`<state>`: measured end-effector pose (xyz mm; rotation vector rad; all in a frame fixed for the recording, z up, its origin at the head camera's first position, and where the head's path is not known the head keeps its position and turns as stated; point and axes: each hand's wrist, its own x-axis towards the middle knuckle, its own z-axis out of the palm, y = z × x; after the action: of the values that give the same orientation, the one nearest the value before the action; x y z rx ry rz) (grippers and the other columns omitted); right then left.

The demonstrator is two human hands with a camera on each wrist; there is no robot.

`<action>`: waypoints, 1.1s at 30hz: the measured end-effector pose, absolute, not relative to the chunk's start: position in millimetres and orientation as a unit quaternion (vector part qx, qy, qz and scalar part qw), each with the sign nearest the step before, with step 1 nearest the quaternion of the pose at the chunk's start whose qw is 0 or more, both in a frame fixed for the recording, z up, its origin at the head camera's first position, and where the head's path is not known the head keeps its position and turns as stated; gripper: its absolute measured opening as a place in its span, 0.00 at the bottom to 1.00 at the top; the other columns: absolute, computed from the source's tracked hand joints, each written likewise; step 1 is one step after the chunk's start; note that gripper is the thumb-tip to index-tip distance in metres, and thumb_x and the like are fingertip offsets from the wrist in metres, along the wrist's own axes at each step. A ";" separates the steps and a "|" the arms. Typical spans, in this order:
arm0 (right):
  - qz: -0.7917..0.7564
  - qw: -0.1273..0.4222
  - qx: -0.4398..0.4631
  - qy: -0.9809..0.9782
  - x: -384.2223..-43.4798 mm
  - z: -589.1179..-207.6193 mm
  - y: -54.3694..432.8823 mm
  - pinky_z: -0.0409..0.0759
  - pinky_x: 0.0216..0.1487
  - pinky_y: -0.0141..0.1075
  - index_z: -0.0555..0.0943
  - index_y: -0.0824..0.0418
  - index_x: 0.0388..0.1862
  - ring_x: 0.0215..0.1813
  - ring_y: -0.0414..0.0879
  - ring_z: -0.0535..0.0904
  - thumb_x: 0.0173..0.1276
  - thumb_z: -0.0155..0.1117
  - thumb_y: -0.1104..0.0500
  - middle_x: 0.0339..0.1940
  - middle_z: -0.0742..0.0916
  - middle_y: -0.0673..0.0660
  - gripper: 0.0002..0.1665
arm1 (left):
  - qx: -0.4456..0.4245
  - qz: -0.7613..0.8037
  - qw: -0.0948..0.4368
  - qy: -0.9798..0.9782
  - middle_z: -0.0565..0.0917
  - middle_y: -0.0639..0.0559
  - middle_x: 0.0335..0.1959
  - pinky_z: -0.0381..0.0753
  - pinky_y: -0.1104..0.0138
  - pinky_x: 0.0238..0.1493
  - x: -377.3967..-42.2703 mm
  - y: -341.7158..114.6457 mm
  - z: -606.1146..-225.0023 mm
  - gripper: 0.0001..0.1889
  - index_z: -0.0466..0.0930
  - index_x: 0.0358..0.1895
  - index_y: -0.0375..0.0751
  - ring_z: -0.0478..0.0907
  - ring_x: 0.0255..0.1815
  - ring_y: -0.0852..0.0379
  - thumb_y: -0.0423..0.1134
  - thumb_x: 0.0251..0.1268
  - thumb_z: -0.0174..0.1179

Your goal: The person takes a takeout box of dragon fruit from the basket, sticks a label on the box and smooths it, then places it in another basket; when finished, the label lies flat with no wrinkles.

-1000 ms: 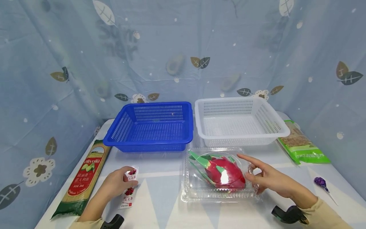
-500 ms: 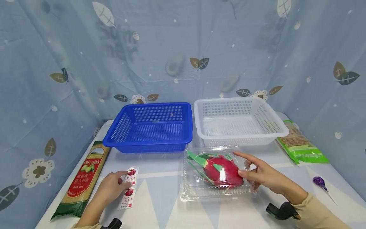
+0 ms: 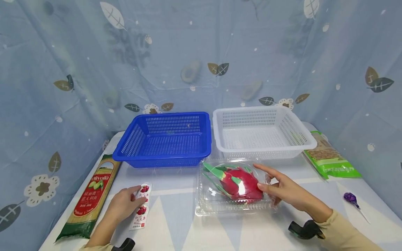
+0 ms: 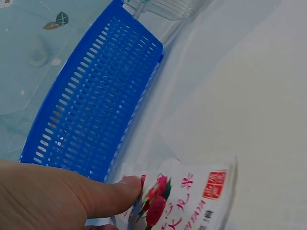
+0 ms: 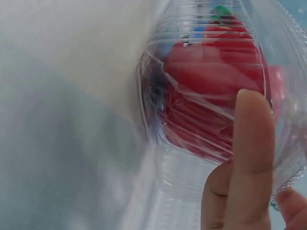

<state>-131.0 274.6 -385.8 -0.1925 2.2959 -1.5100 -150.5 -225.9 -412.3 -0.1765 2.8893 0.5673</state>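
grip of the right hand (image 3: pixel 287 190) holds the right end of a clear, rectangular plastic clamshell box (image 3: pixel 216 207), thumb and forefinger against its lid. inside lies a red, oval dragon fruit (image 3: pixel 238 186) with green leaves. the box sits just on the near side of the white, rectangular plastic basket (image 3: pixel 263 152). compared with a second ago, box and right hand have shifted slightly left and far, while the left hand (image 3: pixel 124 202) has drawn a little left, baring more of the white, narrow label strip (image 3: pixel 139 217) with pink print. that hand's thumb and forefinger are at the strip's left edge; whether they pinch it cannot be told. for the work, this suggests the box is being positioned rather than let go. its long axis runs left to right; the fruit's leafy tip points left and slightly far. the strip runs near to far, its far end leaning right.
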 end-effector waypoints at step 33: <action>-0.417 -0.103 -0.303 0.850 -40.1 -344.2 236.4 0.81 0.46 0.28 0.78 0.49 0.63 0.53 0.32 0.76 0.64 0.68 0.67 0.55 0.81 0.44 0.29 | 0.010 0.163 0.021 0.986 0.70 0.49 0.28 0.60 0.65 0.28 -132.7 -208.8 -424.4 0.28 0.77 0.63 0.34 0.64 0.28 0.56 0.47 0.64 0.65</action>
<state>-40.1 236.4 -344.2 -1.0205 2.8632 -1.4047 -132.7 -208.8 -424.4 0.0313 3.0584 0.5056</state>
